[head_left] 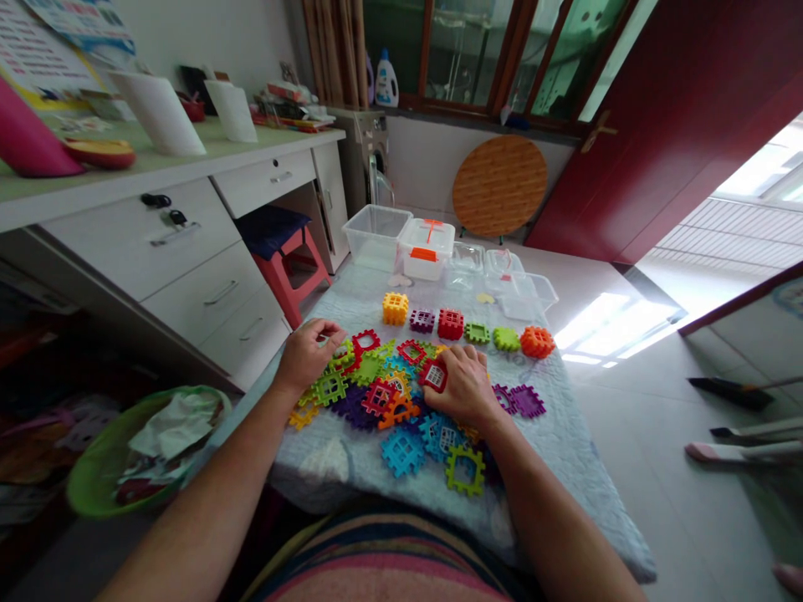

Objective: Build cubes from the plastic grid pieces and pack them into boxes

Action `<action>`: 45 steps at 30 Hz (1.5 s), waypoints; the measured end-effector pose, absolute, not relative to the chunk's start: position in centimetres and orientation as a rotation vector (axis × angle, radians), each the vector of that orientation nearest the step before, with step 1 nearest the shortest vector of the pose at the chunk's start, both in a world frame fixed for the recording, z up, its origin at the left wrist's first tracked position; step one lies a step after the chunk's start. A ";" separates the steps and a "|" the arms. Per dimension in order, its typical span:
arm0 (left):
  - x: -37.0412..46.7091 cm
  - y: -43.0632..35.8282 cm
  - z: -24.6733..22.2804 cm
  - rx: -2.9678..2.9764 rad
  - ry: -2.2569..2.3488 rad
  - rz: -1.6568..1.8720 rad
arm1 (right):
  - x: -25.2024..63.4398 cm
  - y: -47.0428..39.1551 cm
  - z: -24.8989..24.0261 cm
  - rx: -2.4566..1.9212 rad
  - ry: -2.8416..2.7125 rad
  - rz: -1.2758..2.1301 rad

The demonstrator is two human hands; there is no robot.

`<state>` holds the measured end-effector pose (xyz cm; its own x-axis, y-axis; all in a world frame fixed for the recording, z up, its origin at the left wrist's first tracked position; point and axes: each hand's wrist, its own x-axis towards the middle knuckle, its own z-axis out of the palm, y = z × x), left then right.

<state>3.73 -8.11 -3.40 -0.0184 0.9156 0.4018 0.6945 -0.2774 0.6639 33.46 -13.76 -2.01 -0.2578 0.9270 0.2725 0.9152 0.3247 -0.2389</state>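
Over the left edge of a pile of colourful toothed plastic pieces [369, 368] is my left hand [309, 354], its thumb and fingertips closed together; whatever they pinch, if anything, is too small to tell. My right hand [462, 385] lies at the pile's right side, its fingers closed on a red piece with a white window [434, 376]. Blue pieces [402, 450] and a lime frame [465, 470] lie nearest my body. Behind the pile is a row of stacks: yellow [395, 308], purple [422, 319], red [450, 323], green [477, 333], lime [506, 339] and orange [537, 342].
Clear plastic boxes stand at the cloth-covered table's [565, 468] far end, one [427, 249] with orange latches. Left of the table are a red stool [292, 280], a white desk [181, 242] and a green basket [94, 468]. A round wooden board [500, 186] leans against the wall.
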 end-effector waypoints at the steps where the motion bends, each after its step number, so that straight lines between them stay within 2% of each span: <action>1: 3.5 -8.2 -3.3 2.015 1.727 1.232 | 33.7 -13.7 -1.9 -1.636 -2.212 0.039; 7: 1.4 -7.8 -4.3 1.856 1.853 1.245 | 35.4 -12.9 -1.8 -1.755 -2.131 -0.027; 19: 0.6 -6.9 -6.1 1.543 1.525 1.215 | 35.7 -13.0 -1.9 -1.793 -2.122 0.133; 24: 0.4 -6.8 -6.4 1.569 1.550 1.203 | 37.3 -11.9 0.0 -1.729 -2.079 0.188; 29: 0.5 -6.9 -6.2 1.609 1.591 1.174 | 38.7 -7.3 1.3 -1.741 -2.093 0.149; 35: 0.5 -7.0 -6.0 1.668 1.633 1.148 | 38.3 -2.6 1.0 -1.778 -2.228 0.161; 45: 0.6 -7.1 -5.9 1.657 1.619 1.157 | 38.1 -2.1 0.5 -1.827 -2.276 0.181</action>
